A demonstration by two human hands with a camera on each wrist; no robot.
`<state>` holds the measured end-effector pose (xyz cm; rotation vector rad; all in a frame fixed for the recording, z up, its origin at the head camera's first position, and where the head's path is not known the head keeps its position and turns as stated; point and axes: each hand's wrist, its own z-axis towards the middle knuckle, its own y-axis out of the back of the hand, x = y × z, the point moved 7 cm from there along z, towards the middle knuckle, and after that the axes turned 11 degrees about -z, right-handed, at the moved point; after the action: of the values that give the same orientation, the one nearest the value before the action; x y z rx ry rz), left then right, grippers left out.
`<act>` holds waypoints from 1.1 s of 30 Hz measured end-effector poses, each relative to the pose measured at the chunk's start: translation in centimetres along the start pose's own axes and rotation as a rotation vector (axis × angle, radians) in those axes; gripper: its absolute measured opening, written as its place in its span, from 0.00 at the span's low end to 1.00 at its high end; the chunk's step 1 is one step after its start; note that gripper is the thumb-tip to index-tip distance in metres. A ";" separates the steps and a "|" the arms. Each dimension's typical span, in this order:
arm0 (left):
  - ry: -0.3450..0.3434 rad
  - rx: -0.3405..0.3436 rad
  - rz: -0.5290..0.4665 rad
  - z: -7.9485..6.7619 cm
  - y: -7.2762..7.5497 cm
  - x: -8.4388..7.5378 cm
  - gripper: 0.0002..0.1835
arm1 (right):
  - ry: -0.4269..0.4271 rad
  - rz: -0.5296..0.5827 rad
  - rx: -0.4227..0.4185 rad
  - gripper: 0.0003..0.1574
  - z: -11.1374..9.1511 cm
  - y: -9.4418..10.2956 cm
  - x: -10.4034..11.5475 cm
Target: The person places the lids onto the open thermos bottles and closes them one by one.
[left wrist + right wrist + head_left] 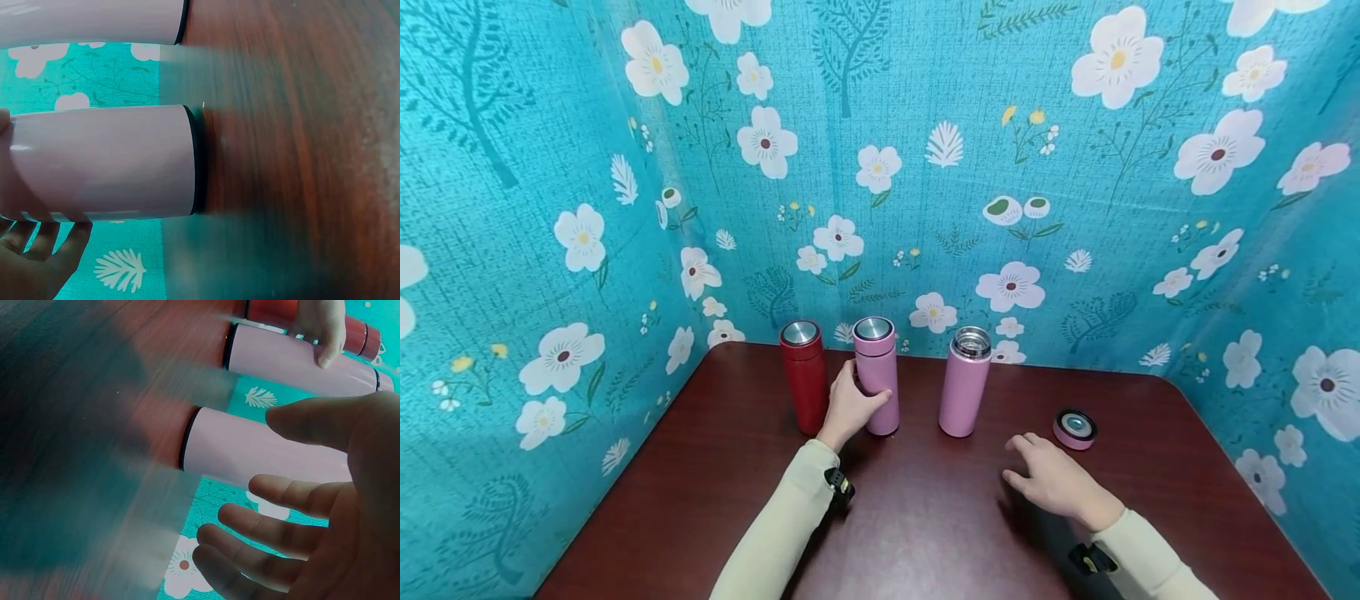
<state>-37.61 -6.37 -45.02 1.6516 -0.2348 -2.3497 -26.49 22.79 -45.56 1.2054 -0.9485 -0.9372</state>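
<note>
Right hand: relaxed, fingers apart, holding nothing, near the pink lid.
Pink lid: flat on the table.
Left hand: gripping the capped pink flask, thumb opposite fingers.
Capped pink flask: between red flask and open pink flask, upright — long axis vertical, cap up; probably stiff, slick, moderately heavy — best grasped mid-body.
Open pink flask: upright, mouth up.

A long, plain cream left sleeve shows at seven o'clock in the head view, lightly creased near the cuff; a matching right sleeve shows between four and five. A blocky black left wrist unit sits at its sleeve's two o'clock, a similar right wrist unit at its sleeve's nine; both seem to bear yellowish marks, too small to read.
</note>
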 end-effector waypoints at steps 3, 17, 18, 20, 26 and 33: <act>0.001 -0.007 0.012 0.3 -0.1 0.2 0.36 | -0.005 -0.005 0.006 0.22 -0.1 -0.2 -0.1; 0.010 0.012 -0.016 -0.4 -0.1 0.5 0.39 | -0.040 -0.002 0.040 0.22 -0.1 -0.5 0.2; 0.012 0.012 -0.011 -0.4 -0.1 0.5 0.39 | -0.042 -0.001 0.040 0.22 -0.1 -0.5 0.2; 0.015 0.012 -0.002 -0.5 -0.1 0.6 0.40 | -0.044 0.002 0.041 0.22 -0.1 -0.5 0.2; -0.022 -0.011 0.025 -1.1 0.0 0.1 0.41 | -0.044 0.004 0.040 0.22 -0.1 -0.4 0.1; -0.083 -0.120 -0.043 -2.2 0.9 -0.6 0.29 | -0.045 0.046 0.026 0.20 -0.1 -0.3 -0.8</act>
<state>-35.25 -6.95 -44.97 1.5205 -0.0732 -2.4153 -26.72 23.53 -45.91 1.1839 -1.0233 -0.9215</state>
